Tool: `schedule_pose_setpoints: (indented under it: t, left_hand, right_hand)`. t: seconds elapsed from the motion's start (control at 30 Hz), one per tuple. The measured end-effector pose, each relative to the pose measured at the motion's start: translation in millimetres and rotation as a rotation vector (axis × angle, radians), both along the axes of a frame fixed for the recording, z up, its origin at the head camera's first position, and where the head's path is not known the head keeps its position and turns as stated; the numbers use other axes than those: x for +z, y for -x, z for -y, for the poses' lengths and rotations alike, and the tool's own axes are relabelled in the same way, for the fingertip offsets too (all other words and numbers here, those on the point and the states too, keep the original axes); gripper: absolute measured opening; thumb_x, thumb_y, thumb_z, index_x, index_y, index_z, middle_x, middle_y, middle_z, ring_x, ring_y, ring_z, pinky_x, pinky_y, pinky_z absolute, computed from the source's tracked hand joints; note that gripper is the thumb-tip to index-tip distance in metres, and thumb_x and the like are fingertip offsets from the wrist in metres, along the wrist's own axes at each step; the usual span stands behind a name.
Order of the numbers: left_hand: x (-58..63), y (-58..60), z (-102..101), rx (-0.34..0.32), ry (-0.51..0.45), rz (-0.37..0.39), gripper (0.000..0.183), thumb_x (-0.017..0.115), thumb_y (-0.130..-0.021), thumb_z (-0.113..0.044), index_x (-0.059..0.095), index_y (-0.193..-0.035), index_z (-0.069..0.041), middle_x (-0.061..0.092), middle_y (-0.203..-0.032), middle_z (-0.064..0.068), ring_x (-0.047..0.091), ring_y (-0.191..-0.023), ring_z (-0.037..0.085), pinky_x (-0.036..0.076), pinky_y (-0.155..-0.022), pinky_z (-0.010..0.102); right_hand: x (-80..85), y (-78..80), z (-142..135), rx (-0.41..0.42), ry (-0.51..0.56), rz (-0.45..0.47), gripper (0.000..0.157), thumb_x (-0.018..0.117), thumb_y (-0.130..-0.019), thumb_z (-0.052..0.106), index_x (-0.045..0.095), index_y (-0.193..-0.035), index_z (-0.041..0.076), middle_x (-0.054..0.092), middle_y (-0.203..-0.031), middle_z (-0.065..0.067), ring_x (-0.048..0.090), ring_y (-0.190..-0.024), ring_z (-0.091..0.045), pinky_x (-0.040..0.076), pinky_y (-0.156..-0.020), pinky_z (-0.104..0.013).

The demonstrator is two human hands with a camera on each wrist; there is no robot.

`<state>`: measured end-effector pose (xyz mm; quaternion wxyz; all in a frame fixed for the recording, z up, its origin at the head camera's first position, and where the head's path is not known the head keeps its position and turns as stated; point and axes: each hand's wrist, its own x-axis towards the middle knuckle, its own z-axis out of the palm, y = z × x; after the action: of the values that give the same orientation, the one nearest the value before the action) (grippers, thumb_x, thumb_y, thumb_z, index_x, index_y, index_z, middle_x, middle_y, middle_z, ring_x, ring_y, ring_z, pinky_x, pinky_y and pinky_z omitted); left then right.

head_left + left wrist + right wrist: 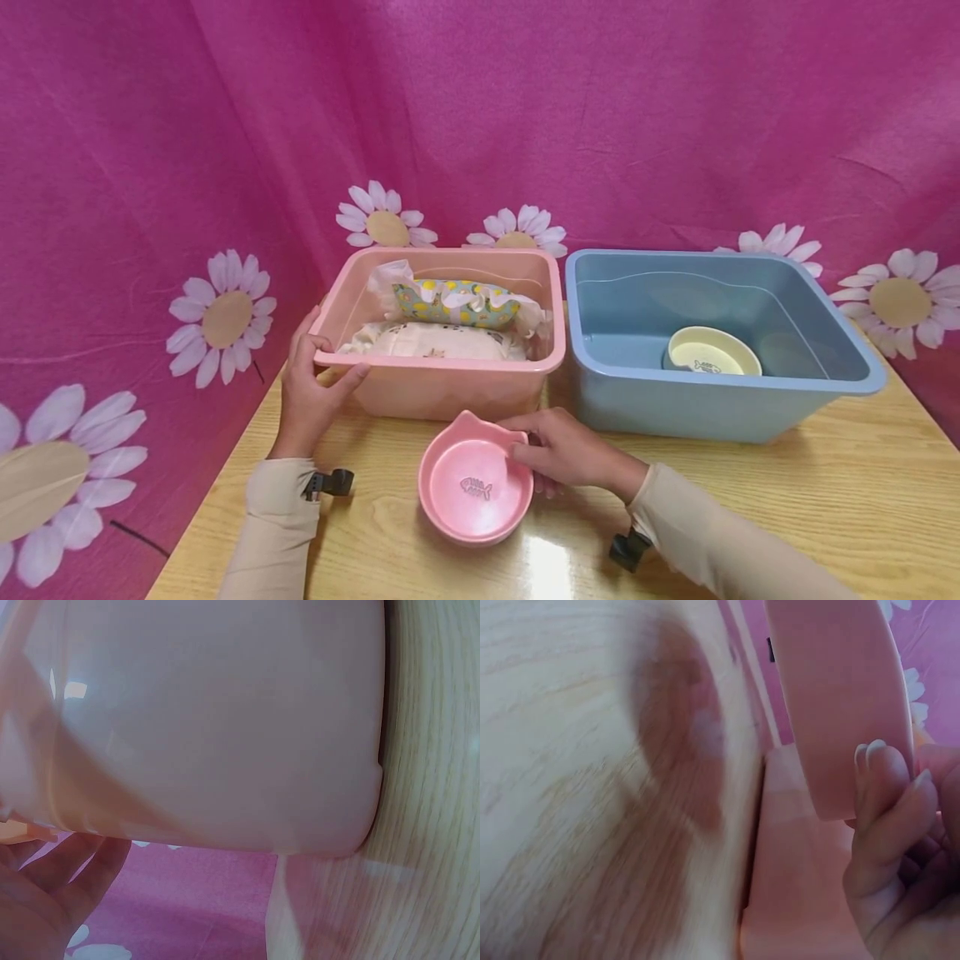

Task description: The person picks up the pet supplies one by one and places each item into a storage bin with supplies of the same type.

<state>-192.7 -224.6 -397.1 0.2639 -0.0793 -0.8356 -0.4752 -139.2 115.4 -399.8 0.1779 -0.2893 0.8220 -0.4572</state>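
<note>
My right hand (566, 450) pinches the right side of a pink cat-eared pet bowl (472, 492), with a fishbone print inside. The right wrist view shows the bowl (847, 697) raised off the table, its shadow below. My left hand (311, 408) grips the front left corner of a pink plastic bin (450, 387), thumb in front and fingers at the side. In the left wrist view, some fingers (97, 870) show beside the bin's wall (225, 735). Inside that bin lie a yellow-and-teal patterned package (457, 304) and a whitish printed package (442, 342).
To the right stands a blue plastic bin (675, 408) with a cream bowl (712, 350) in it, also fishbone-printed. Both bins sit on a wooden table (382, 533). A magenta curtain (480, 108) with white flowers hangs behind and at the sides.
</note>
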Motion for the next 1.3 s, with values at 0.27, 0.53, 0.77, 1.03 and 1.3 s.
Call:
schedule_pose_setpoints:
  t: [0.27, 0.53, 0.77, 1.03, 1.3]
  left_hand:
    - [-1.9, 0.2, -1.1, -0.003, 0.000, -0.006, 0.047, 0.078, -0.068, -0.030, 0.042, -0.092, -0.011, 0.027, -0.143, -0.014, 0.032, -0.126, 0.012, 0.041, -0.093, 0.039]
    - [-1.3, 0.5, -2.0, -0.016, -0.007, -0.009, 0.048, 0.078, -0.067, -0.029, 0.042, -0.093, -0.010, 0.027, -0.143, -0.013, 0.032, -0.126, 0.014, 0.041, -0.092, 0.043]
    - [-1.6, 1.7, -1.8, -0.011, -0.003, -0.011, 0.047, 0.078, -0.067, -0.031, 0.042, -0.092, -0.013, 0.027, -0.144, -0.012, 0.032, -0.126, 0.011, 0.040, -0.094, 0.042]
    - [-1.5, -0.7, -2.3, -0.002, 0.003, 0.003, 0.047, 0.078, -0.067, -0.031, 0.042, -0.092, -0.012, 0.027, -0.144, -0.013, 0.032, -0.126, 0.011, 0.041, -0.094, 0.037]
    - [-0.1, -0.1, -1.2, -0.003, -0.009, -0.028, 0.047, 0.078, -0.067, -0.028, 0.042, -0.091, -0.010, 0.029, -0.143, -0.012, 0.032, -0.126, 0.013, 0.038, -0.096, 0.042]
  right_hand:
    - [8.7, -7.5, -1.8, -0.010, 0.006, 0.010, 0.037, 0.050, -0.088, 0.010, 0.057, -0.119, 0.027, 0.054, -0.046, 0.002, 0.053, -0.035, -0.016, 0.044, -0.031, -0.034]
    - [20.0, -17.4, -6.9, -0.043, 0.040, 0.052, 0.039, 0.049, -0.085, 0.005, 0.058, -0.117, 0.025, 0.053, -0.043, 0.000, 0.052, -0.033, -0.018, 0.043, -0.029, -0.037]
    - [30.5, -22.5, -12.5, -0.062, 0.050, 0.031, 0.038, 0.050, -0.085, 0.005, 0.059, -0.116, 0.025, 0.052, -0.043, 0.000, 0.051, -0.032, -0.017, 0.042, -0.028, -0.037]
    - [38.0, -25.6, -26.2, -0.098, 0.059, 0.038, 0.035, 0.052, -0.086, 0.006, 0.059, -0.115, 0.026, 0.052, -0.043, -0.001, 0.050, -0.032, -0.019, 0.040, -0.027, -0.037]
    - [56.9, -31.2, -33.3, -0.138, 0.058, 0.026, 0.033, 0.051, -0.087, 0.003, 0.059, -0.116, 0.016, 0.052, -0.044, -0.006, 0.050, -0.032, -0.023, 0.040, -0.027, -0.034]
